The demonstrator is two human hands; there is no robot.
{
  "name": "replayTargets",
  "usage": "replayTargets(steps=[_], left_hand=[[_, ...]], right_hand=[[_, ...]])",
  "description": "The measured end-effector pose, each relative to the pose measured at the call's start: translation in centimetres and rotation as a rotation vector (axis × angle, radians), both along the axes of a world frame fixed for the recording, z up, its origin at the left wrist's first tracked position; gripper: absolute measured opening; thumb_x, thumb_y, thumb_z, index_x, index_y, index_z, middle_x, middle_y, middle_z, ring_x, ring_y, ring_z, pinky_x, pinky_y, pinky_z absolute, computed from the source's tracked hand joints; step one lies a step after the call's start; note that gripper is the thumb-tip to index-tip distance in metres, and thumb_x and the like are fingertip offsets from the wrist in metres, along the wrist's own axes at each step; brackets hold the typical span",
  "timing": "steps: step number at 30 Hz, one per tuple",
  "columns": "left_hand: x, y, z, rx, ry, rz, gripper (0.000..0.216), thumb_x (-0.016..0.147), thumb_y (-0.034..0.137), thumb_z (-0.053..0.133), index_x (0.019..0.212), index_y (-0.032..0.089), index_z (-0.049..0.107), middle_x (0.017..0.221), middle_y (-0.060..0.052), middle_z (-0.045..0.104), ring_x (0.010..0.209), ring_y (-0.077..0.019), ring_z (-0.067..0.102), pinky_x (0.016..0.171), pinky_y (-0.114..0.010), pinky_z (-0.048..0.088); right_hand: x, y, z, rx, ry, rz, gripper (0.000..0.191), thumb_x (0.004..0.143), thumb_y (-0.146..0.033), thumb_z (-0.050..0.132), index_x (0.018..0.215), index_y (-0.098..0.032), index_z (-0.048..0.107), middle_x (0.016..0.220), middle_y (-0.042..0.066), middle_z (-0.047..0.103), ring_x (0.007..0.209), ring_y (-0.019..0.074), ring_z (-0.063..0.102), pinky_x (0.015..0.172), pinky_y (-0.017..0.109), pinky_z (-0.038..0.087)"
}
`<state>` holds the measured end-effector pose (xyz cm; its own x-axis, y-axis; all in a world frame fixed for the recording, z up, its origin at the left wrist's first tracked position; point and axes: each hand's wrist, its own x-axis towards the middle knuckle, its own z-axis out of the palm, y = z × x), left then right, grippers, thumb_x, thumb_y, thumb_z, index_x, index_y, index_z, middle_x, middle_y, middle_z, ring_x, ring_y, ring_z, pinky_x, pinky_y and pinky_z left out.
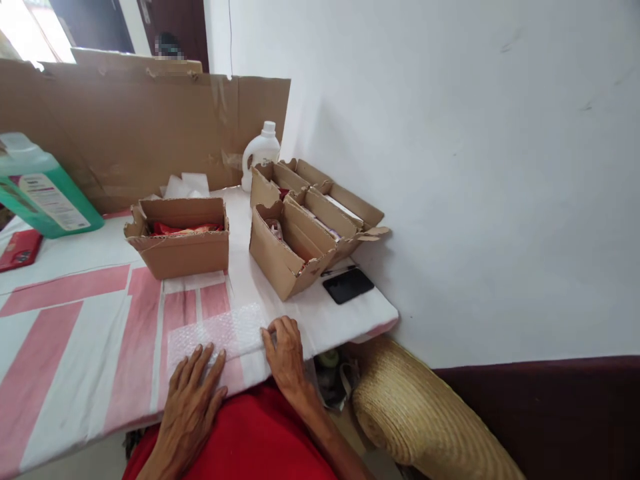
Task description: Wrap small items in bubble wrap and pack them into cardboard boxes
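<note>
A clear strip of bubble wrap [215, 331] lies flat near the front edge of the table. Across its near left part rests my left hand [193, 393], open, fingers stretched out and slightly spread. At the strip's right end is my right hand [285, 350], its fingers curled and the thumb and forefinger closed on the corner of the wrap. Just beyond the strip stands a cardboard box [193, 257] with red packets [185, 229] inside.
Several open cardboard boxes [295, 247] stand at the right, beside a black phone [349, 285]. Behind are a white jug [263, 157] and a cardboard panel [150, 127]. A green liquid bottle [50, 193] and red phone [21, 250] are left; a rolled straw mat [415, 407] leans below right.
</note>
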<state>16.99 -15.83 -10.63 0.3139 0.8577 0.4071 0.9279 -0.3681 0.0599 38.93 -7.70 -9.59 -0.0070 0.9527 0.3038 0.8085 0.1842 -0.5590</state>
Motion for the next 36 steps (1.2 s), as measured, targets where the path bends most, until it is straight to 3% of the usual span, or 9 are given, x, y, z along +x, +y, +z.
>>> replayTargets(steps=[2,5,7,10,16,20,24,29,36], left_hand=[[-0.4,-0.1,-0.7,-0.012,-0.02,0.012,0.053,0.095,0.03,0.051,0.148,0.029,0.048,0.152,-0.007,0.053,0.142,-0.028,0.046,0.114,-0.045,0.035],[-1.0,-0.2,-2.2,0.035,-0.021,-0.029,0.051,0.094,0.03,0.05,0.145,0.029,0.052,0.148,-0.009,0.056,0.139,-0.0283,0.048,0.113,-0.047,0.038],[-1.2,-0.1,-2.9,0.086,-0.019,-0.052,0.052,0.094,0.027,0.047,0.146,0.026,0.051,0.146,-0.011,0.058,0.137,-0.0284,0.05,0.109,-0.048,0.041],[-0.9,0.2,-2.6,0.069,-0.024,-0.025,0.058,0.095,0.025,0.045,0.152,0.026,0.042,0.15,-0.012,0.054,0.139,-0.0289,0.048,0.109,-0.05,0.041],[0.1,0.4,-0.5,-0.005,-0.043,-0.007,0.063,0.098,0.03,0.048,0.158,0.033,0.03,0.153,-0.009,0.052,0.14,-0.0296,0.047,0.111,-0.052,0.039],[-0.1,0.3,-0.4,-0.03,-0.025,-0.005,0.062,0.097,0.03,0.051,0.157,0.032,0.034,0.153,-0.009,0.051,0.14,-0.0295,0.048,0.109,-0.05,0.041],[-0.4,0.5,-0.3,-0.03,0.014,-0.012,0.063,0.095,0.029,0.054,0.156,0.03,0.036,0.154,-0.01,0.05,0.14,-0.0295,0.047,0.109,-0.049,0.042],[-0.2,0.9,-0.1,0.014,0.01,-0.025,0.063,0.095,0.03,0.053,0.156,0.03,0.036,0.149,-0.009,0.056,0.134,-0.0276,0.054,0.103,-0.044,0.045],[1.8,2.6,0.7,-0.076,-0.059,-0.062,0.068,0.095,0.036,0.057,0.157,0.024,0.033,0.141,-0.012,0.062,0.118,-0.027,0.062,0.092,-0.041,0.05]], right_hand=[[-1.4,-0.9,0.4,0.117,-0.004,0.069,0.02,0.101,-0.026,0.053,0.116,-0.016,0.061,0.119,0.018,0.064,0.114,0.0325,0.057,0.098,0.05,0.047],[-4.1,-2.2,0.7,0.24,-0.087,0.568,0.049,0.103,-0.039,0.051,0.145,-0.015,0.047,0.147,0.017,0.053,0.141,0.0295,0.044,0.118,0.046,0.036],[-4.9,-2.3,0.7,0.18,-0.145,0.809,0.065,0.101,-0.053,0.05,0.154,-0.016,0.038,0.157,0.014,0.045,0.149,0.0261,0.034,0.123,0.043,0.029],[-3.3,-1.3,0.3,0.04,-0.179,0.771,0.088,0.095,-0.07,0.048,0.159,-0.013,0.029,0.164,0.016,0.034,0.154,0.0274,0.025,0.126,0.046,0.023],[2.0,0.5,-0.8,-0.035,-0.26,0.542,0.094,0.093,-0.072,0.05,0.16,-0.01,0.025,0.164,0.019,0.03,0.154,0.0323,0.024,0.123,0.055,0.024],[0.5,0.2,0.0,0.104,-0.319,0.465,0.073,0.096,-0.055,0.06,0.15,-0.009,0.042,0.156,0.023,0.043,0.147,0.0389,0.035,0.114,0.061,0.032],[-1.1,0.3,1.6,0.339,-0.415,0.725,0.022,0.103,-0.016,0.048,0.116,-0.018,0.066,0.119,0.01,0.071,0.113,0.0249,0.061,0.086,0.04,0.046],[-1.1,2.0,1.9,0.392,-0.508,0.93,0.02,0.1,-0.013,0.053,0.085,-0.017,0.066,0.088,0.005,0.069,0.084,0.0204,0.058,0.068,0.035,0.04],[0.1,8.2,1.0,0.397,-0.522,0.869,0.023,0.101,-0.014,0.053,0.084,-0.02,0.066,0.086,0.002,0.07,0.085,0.0194,0.057,0.072,0.033,0.039]])
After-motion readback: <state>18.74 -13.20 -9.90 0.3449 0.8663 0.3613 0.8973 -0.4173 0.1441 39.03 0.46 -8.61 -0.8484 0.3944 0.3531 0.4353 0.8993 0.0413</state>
